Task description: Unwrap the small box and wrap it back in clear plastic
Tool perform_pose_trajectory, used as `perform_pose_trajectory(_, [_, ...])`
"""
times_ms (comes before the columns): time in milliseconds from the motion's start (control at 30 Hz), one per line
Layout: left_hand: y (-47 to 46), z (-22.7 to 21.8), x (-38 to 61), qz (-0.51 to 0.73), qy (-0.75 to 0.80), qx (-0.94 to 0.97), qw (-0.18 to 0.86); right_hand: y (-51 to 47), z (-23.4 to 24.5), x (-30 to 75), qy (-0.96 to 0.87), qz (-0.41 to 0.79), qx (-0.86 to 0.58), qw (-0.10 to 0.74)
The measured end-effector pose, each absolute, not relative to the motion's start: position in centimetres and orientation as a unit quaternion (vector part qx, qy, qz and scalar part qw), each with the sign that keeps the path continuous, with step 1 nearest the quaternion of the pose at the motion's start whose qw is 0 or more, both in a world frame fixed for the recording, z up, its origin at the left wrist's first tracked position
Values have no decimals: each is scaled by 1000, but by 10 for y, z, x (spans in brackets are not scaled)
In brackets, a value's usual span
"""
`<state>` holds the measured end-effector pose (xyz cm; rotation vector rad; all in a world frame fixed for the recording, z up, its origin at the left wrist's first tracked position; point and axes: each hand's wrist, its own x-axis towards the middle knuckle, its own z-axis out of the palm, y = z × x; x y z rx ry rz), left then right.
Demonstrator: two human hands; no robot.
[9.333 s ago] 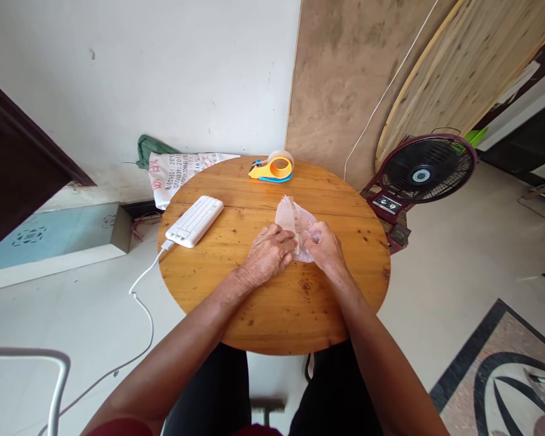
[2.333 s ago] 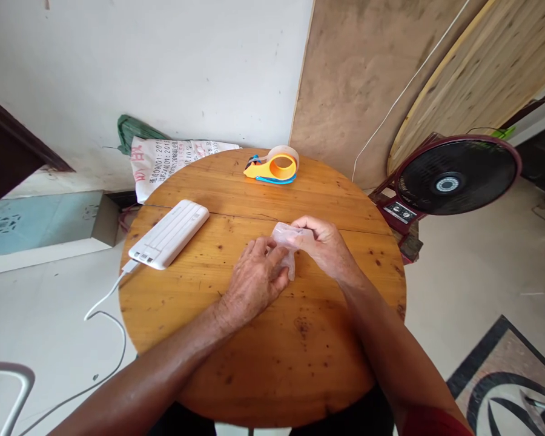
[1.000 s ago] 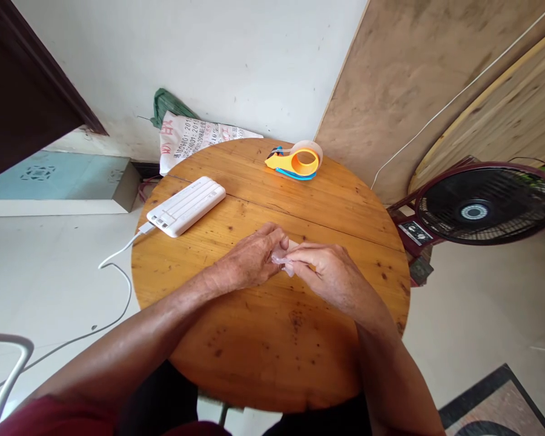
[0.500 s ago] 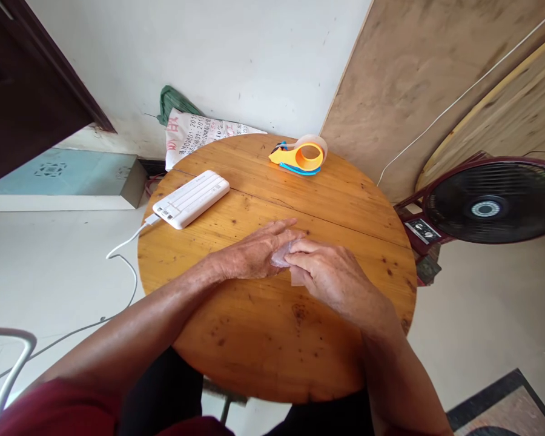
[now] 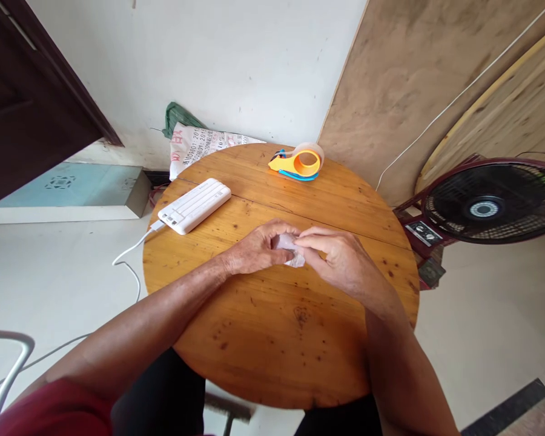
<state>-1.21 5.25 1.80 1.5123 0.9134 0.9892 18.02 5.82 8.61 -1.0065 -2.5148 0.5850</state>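
A small crumpled whitish sheet (image 5: 294, 259) is between my two hands, over the middle of the table. Whether it is tissue or thin plastic, I cannot tell. My left hand (image 5: 261, 248) curls around its left side, thumb in front and fingers behind. From the right, my right hand (image 5: 338, 257) pinches the sheet's edge between thumb and fingertips. Part of the sheet is hidden by the fingers.
On the round wooden table (image 5: 263, 339) lie a white power bank (image 5: 195, 206) with a cable (image 5: 129, 249) plugged in, and a yellow-and-blue tape dispenser (image 5: 297, 163) near the far edge. A fan (image 5: 485, 209) stands at the right, a printed sack (image 5: 200, 145) behind.
The right hand was pressing the sheet against the back of my flat left hand. Now the left fingers have curled round the sheet and both hands grip it.
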Motion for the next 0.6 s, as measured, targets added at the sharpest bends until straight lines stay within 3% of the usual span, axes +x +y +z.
perform_pose_trajectory(133, [50, 31, -15, 388, 406, 549, 619, 60, 89, 179, -876, 241, -377, 181])
perform_pose_trajectory(367, [50, 35, -13, 382, 485, 494, 613, 59, 84, 170, -885, 214, -393, 128])
perform_pose_trajectory(600, [52, 37, -24, 332, 452, 558, 612, 66, 79, 165, -834, 287, -437, 177])
